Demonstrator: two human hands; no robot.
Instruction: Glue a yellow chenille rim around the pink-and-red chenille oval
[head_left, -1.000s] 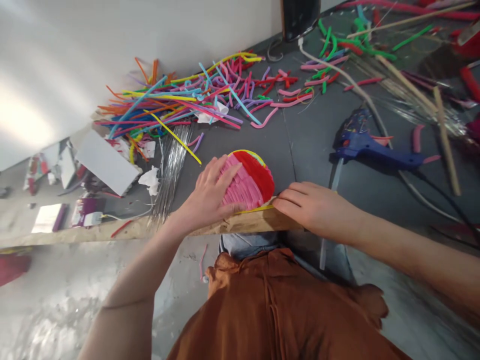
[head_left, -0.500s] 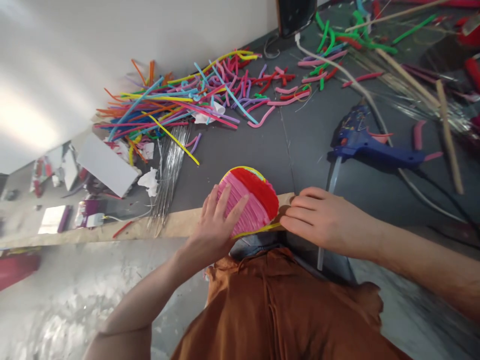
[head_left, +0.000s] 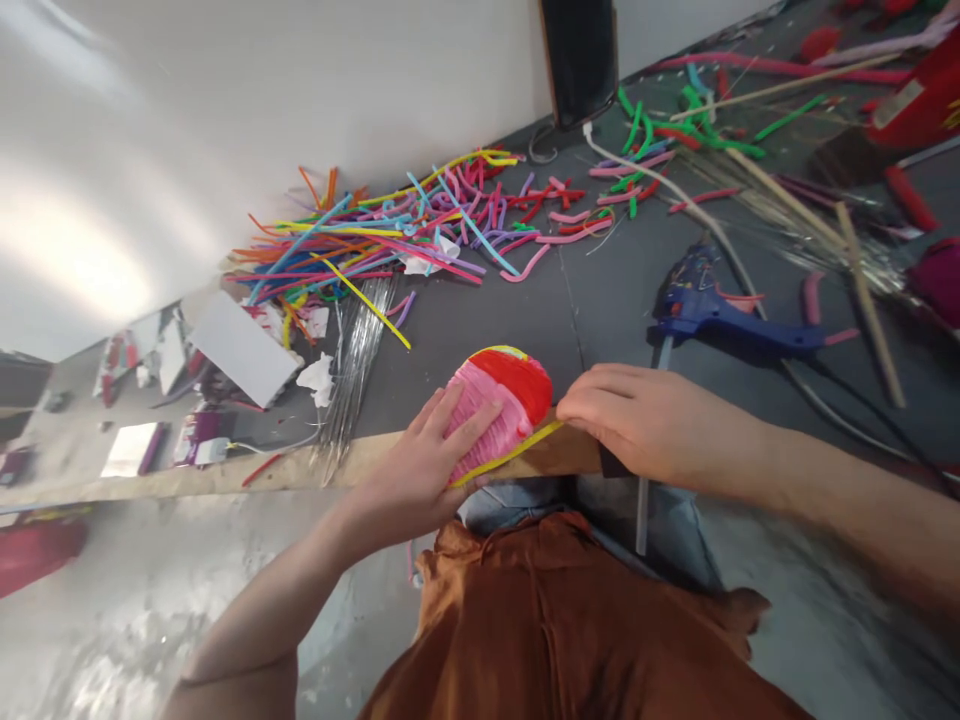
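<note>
A round pink and red pipe-cleaner disc (head_left: pixel 510 390) with a yellow rim lies at the near edge of the dark table (head_left: pixel 480 310). My left hand (head_left: pixel 427 455) rests flat on its pink side, fingers spread over it. My right hand (head_left: pixel 637 420) sits just right of the disc, fingertips pinching the yellow pipe cleaner (head_left: pixel 525 447) that runs along the disc's lower edge. Both hands are over the table's wooden front edge (head_left: pixel 300 462).
A heap of coloured pipe cleaners (head_left: pixel 390 220) lies at the back by the white wall. A blue glue gun (head_left: pixel 720 310) with its cable lies to the right, wooden sticks (head_left: pixel 862 270) beyond it. Thin wires (head_left: pixel 356 360), a white card (head_left: pixel 244 345) and paper scraps are on the left.
The disc has tilted and slid a little over the front edge. My left hand shifted lower on its pink side; my right hand stays at the yellow rim.
</note>
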